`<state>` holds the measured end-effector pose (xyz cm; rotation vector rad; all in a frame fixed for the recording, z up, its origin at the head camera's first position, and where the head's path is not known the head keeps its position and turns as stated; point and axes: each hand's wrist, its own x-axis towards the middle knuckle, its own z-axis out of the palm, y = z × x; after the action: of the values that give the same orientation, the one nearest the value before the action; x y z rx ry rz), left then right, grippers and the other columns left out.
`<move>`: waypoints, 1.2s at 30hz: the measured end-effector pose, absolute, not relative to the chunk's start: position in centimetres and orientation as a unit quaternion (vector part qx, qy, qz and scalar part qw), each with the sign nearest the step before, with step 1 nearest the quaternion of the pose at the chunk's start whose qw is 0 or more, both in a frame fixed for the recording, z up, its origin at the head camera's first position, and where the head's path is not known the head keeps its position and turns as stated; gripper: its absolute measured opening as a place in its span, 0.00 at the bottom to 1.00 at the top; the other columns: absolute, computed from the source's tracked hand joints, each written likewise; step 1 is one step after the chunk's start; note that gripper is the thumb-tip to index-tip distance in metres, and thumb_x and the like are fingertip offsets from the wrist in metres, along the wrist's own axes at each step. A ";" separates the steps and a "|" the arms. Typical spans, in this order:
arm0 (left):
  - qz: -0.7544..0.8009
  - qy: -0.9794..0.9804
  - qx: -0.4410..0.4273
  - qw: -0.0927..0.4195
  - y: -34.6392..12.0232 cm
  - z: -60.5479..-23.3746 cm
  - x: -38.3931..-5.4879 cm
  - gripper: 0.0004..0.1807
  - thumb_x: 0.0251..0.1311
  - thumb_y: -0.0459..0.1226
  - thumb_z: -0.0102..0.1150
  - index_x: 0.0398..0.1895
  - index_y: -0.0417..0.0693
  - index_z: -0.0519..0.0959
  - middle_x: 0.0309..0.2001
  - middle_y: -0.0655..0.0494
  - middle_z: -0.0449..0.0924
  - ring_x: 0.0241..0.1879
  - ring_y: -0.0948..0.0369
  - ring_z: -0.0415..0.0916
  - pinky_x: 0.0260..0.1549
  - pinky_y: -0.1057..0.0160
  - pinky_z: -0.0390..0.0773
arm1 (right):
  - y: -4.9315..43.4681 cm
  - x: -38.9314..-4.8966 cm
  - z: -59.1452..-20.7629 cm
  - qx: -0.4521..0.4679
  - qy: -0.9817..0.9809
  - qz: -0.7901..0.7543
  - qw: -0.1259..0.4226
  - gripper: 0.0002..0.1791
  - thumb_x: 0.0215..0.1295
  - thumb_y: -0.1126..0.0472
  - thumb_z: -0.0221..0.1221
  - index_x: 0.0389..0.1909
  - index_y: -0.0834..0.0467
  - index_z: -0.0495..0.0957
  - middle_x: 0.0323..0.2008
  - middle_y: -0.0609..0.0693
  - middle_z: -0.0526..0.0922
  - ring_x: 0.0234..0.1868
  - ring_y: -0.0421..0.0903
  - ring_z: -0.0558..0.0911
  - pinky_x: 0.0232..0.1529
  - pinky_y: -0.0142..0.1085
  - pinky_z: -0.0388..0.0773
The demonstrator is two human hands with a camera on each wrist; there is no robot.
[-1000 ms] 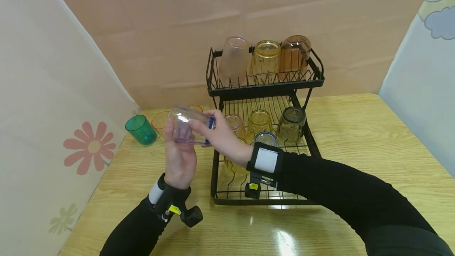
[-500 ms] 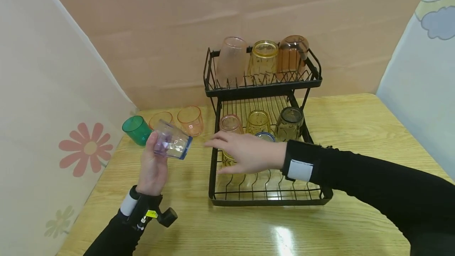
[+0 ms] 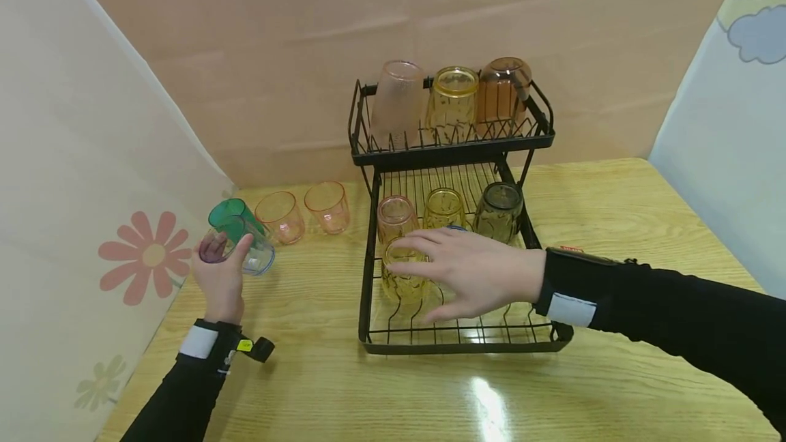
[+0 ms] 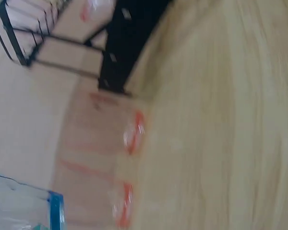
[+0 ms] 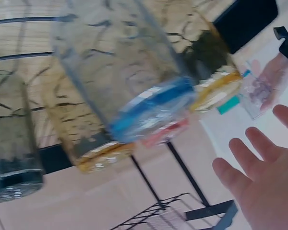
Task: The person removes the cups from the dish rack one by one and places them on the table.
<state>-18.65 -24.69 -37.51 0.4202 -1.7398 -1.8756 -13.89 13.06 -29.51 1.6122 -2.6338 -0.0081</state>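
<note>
With left hand [image 3: 220,284], gripping clear glass [image 3: 259,258] near the back left corner of the worktop [image 3: 307,387]; wrapped by thumb and curled fingers. In the head view, oriented with blue-edged end down and to the right, purple-tinted end toward the palm, and partly overlapping green glass [image 3: 228,210] at the same corner. Impossible to tell whether touching the worktop or raised. With right hand [image 3: 469,271], holding nothing: fingers extended, slightly parted and directed left. Positioned above the lower tier of black rack [image 3: 460,348], toward its front left corner; nearest to front yellow glass [image 3: 400,288], separated from it by a visible gap in the right wrist view. Along the back edge of the worktop, between green glass and rack: two orange-rimmed glasses [image 3: 280,218], side by side. On the lower tier, back row, from left edge to right edge: pink glass [image 3: 397,217], yellow glass [image 3: 444,207], dark grey glass [image 3: 500,212]. Ahead of that row: blue-edged glass [image 5: 129,76], mostly hidden behind the right hand in the head view. On the upper tier, left to right: tall pale pink glass [image 3: 398,104], amber-yellow glass [image 3: 453,97], brown glass [image 3: 503,94]. Beyond the worktop's back edge: pink backdrop [image 3: 276,53].
</note>
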 end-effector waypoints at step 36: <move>-0.623 -0.704 0.248 0.235 -30.3 -44.1 -22.3 0.56 0.35 0.47 0.73 0.66 0.56 0.45 0.64 0.57 0.50 0.62 0.64 0.47 0.57 0.69 0.51 | 16.4 -16.0 -33.8 0.415 -0.908 -0.011 0.057 0.53 0.51 0.20 0.34 0.71 0.50 0.42 0.69 0.58 0.47 0.67 0.57 0.51 0.60 0.53 0.52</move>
<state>-22.27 -30.32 -44.07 0.6816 -1.9306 -1.7084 -15.96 16.43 -33.82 1.2597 -2.7532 -0.0336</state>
